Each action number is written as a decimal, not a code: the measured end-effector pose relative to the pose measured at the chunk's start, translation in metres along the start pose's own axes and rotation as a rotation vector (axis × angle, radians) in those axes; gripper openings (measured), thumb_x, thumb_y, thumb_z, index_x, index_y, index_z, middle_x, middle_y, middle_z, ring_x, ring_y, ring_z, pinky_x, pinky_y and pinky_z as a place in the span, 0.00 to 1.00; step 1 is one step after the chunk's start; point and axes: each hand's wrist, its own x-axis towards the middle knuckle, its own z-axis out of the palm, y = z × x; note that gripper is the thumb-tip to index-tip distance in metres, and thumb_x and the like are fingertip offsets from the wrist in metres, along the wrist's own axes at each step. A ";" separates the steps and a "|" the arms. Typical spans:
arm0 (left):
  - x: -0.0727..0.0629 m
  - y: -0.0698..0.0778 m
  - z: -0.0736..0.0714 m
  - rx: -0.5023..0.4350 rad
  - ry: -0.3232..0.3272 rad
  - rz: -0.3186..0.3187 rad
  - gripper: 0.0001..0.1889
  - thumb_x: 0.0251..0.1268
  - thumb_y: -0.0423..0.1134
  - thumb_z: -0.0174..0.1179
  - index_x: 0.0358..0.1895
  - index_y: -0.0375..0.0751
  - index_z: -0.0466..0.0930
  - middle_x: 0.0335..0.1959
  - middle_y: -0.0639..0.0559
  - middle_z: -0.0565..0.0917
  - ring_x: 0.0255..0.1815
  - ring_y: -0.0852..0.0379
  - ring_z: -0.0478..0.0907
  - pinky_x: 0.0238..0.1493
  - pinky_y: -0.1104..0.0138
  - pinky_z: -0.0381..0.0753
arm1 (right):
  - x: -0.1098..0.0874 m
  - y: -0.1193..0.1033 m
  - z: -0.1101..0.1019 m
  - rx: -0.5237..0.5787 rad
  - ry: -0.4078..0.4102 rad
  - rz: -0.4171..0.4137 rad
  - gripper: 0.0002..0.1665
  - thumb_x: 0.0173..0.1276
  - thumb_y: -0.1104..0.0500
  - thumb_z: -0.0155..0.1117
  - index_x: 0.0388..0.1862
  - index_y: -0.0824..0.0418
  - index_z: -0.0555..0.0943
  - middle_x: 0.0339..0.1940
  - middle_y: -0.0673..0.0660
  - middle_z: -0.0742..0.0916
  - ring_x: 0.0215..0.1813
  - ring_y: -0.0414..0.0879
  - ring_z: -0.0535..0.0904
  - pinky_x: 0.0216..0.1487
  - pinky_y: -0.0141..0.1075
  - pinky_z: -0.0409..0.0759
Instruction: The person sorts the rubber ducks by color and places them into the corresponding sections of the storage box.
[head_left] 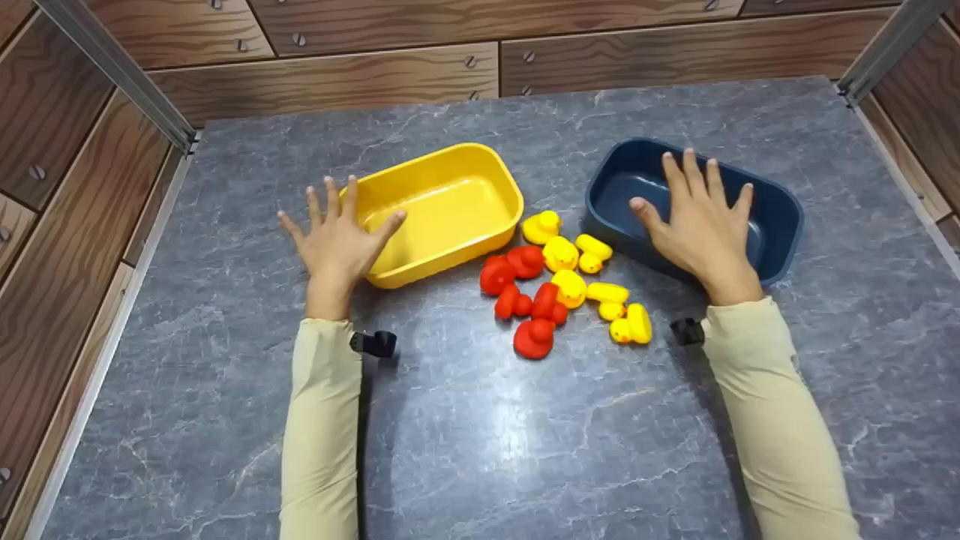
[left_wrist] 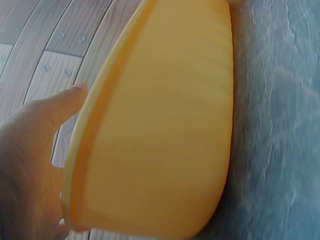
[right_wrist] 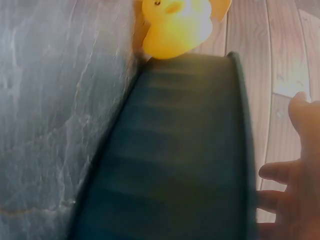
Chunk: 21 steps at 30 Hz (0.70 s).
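Note:
My left hand (head_left: pixel 337 244), fingers spread, hovers at the left end of a yellow bin (head_left: pixel 442 262); nothing is in its grasp. Over a dark blue bin (head_left: pixel 784 240) my right hand (head_left: pixel 701 225) is spread the same way, palm down and holding nothing. Between the bins lie several red rubber ducks (head_left: pixel 533 339) and several yellow rubber ducks (head_left: pixel 569 289), some tipped on their sides. In the left wrist view the yellow bin's side (left_wrist: pixel 155 120) fills the middle. The right wrist view has the blue bin's wall (right_wrist: pixel 175 150) with a yellow duck (right_wrist: pixel 175 30) beyond it.
A grey marbled tabletop (head_left: pixel 465 450) carries everything. Wood-patterned panels (head_left: pixel 337 79) stand behind and at both sides, with metal posts (head_left: pixel 124 75) at the back corners. A small black device (head_left: pixel 375 343) sits at the left wrist, another (head_left: pixel 686 331) at the right.

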 end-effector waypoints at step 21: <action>-0.007 -0.043 0.010 -0.029 -0.002 -0.039 0.56 0.51 0.85 0.23 0.78 0.52 0.35 0.79 0.44 0.34 0.79 0.38 0.27 0.67 0.36 0.15 | -0.047 -0.017 0.002 -0.013 -0.010 -0.214 0.49 0.68 0.28 0.43 0.80 0.50 0.47 0.80 0.58 0.52 0.79 0.63 0.46 0.71 0.67 0.45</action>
